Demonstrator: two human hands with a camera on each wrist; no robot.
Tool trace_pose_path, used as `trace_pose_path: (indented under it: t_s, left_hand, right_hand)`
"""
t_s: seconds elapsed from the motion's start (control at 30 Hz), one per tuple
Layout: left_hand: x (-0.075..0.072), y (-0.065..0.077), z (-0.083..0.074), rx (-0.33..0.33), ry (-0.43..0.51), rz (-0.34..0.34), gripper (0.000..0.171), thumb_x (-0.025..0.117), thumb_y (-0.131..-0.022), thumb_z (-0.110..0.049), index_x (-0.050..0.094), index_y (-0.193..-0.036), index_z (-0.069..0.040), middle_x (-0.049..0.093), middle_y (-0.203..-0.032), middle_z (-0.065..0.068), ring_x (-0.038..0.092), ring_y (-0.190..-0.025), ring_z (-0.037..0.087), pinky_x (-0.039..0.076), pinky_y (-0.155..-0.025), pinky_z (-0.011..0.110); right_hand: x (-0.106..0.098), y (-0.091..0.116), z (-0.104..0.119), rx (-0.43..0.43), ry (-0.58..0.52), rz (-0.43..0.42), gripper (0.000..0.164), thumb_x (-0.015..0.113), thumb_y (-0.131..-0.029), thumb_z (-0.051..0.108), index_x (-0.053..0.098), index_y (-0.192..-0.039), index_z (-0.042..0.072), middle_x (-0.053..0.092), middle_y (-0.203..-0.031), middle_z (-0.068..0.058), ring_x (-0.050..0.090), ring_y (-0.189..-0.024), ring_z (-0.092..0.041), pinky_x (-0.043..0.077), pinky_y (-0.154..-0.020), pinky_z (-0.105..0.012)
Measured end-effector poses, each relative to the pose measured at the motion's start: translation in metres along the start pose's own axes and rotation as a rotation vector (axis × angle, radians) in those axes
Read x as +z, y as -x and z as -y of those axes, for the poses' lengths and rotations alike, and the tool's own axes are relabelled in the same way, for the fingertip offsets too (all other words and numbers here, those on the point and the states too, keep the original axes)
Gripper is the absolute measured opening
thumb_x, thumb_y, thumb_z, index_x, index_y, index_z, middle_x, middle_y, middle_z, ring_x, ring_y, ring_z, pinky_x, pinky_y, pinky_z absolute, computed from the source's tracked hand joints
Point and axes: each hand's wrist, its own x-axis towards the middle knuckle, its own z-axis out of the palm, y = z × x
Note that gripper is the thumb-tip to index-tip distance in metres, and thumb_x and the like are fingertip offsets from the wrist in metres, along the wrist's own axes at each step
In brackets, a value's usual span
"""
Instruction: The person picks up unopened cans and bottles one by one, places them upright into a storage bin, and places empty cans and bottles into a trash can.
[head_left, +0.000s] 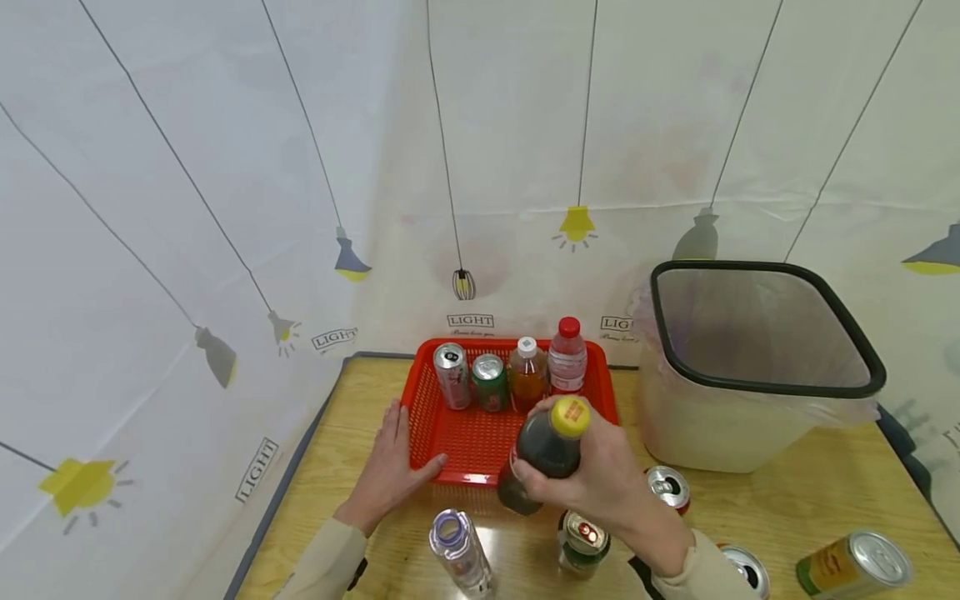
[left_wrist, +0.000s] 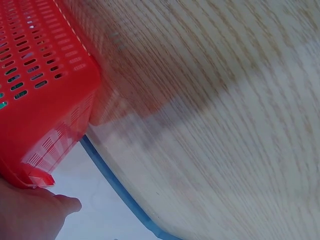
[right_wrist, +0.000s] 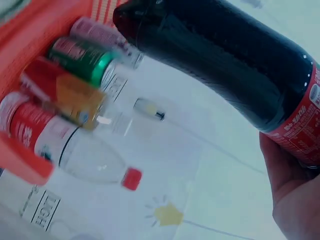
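Observation:
My right hand (head_left: 600, 475) grips a dark soda bottle (head_left: 551, 446) with a yellow cap and red label. It holds the bottle tilted over the front rim of a red plastic basket (head_left: 465, 454). In the right wrist view the bottle (right_wrist: 220, 60) fills the upper right. Fingers stretched, my left hand (head_left: 393, 467) rests against the basket's left side, thumb by the front rim. Along the basket's back stand a pink-white can (head_left: 452, 379), a green can (head_left: 490, 383), an amber drink bottle (head_left: 527, 377) and a red-capped clear bottle (head_left: 567, 358).
A lined bin (head_left: 697, 425) with a black rim stands at the right. In front are an uncapped clear bottle (head_left: 461, 554), a dark green can (head_left: 583, 542), two opened cans (head_left: 667, 487) and a yellow-orange can (head_left: 851, 567). A printed curtain hangs behind the wooden table (head_left: 322, 483).

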Motion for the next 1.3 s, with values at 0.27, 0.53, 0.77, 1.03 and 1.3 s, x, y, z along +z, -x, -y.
trace_pose_path:
  t_s: [0.27, 0.53, 0.77, 1.03, 1.3]
  left_hand:
    - [0.000, -0.001, 0.000, -0.006, -0.005, 0.009, 0.117, 0.061, -0.092, -0.069, 0.006, -0.163, 0.006, 0.000, -0.172, 0.022, 0.004, -0.158, 0.039, 0.018, -0.124, 0.054]
    - [0.001, -0.002, 0.001, 0.002, -0.026, -0.002, 0.116, 0.063, -0.092, -0.067, 0.008, -0.163, 0.007, 0.003, -0.171, 0.023, 0.006, -0.158, 0.041, 0.018, -0.124, 0.057]
    - [0.003, -0.003, 0.003, 0.006, -0.040, -0.009, 0.116, 0.064, -0.091, -0.068, 0.011, -0.162, 0.008, 0.005, -0.171, 0.024, 0.008, -0.157, 0.042, 0.020, -0.123, 0.059]
    - [0.003, -0.004, 0.001, -0.009, -0.047, 0.005, 0.117, 0.062, -0.091, -0.070, 0.010, -0.163, 0.006, 0.004, -0.171, 0.023, 0.007, -0.158, 0.041, 0.020, -0.123, 0.058]
    - [0.002, -0.004, 0.002, -0.006, -0.048, 0.009, 0.118, 0.061, -0.091, -0.070, 0.008, -0.163, 0.007, 0.003, -0.172, 0.023, 0.007, -0.158, 0.041, 0.019, -0.124, 0.057]
  right_hand:
    - [-0.012, -0.026, -0.033, 0.152, 0.203, -0.018, 0.054, 0.087, -0.083, 0.024, 0.055, -0.121, 0.003, 0.067, -0.100, -0.008, 0.069, -0.082, -0.020, 0.063, -0.071, -0.038]
    - [0.004, -0.039, -0.074, 0.410, 0.264, -0.011, 0.079, 0.082, -0.090, 0.036, 0.039, -0.142, -0.005, 0.060, -0.118, -0.023, 0.068, -0.100, -0.038, 0.059, -0.089, -0.054]
    - [0.016, -0.041, -0.101, 0.461, 0.340, 0.008, 0.079, 0.079, -0.092, 0.040, 0.040, -0.145, -0.003, 0.060, -0.125, -0.023, 0.065, -0.108, -0.038, 0.055, -0.096, -0.057]
    - [0.026, -0.035, -0.123, 0.626, 0.322, 0.032, 0.080, 0.078, -0.093, 0.037, 0.036, -0.144, -0.008, 0.052, -0.131, -0.027, 0.058, -0.115, -0.042, 0.048, -0.106, -0.059]
    - [0.033, -0.031, -0.130, 0.615, 0.376, 0.020, 0.081, 0.082, -0.090, 0.037, 0.037, -0.138, -0.011, 0.041, -0.124, -0.024, 0.053, -0.109, -0.039, 0.052, -0.100, -0.053]
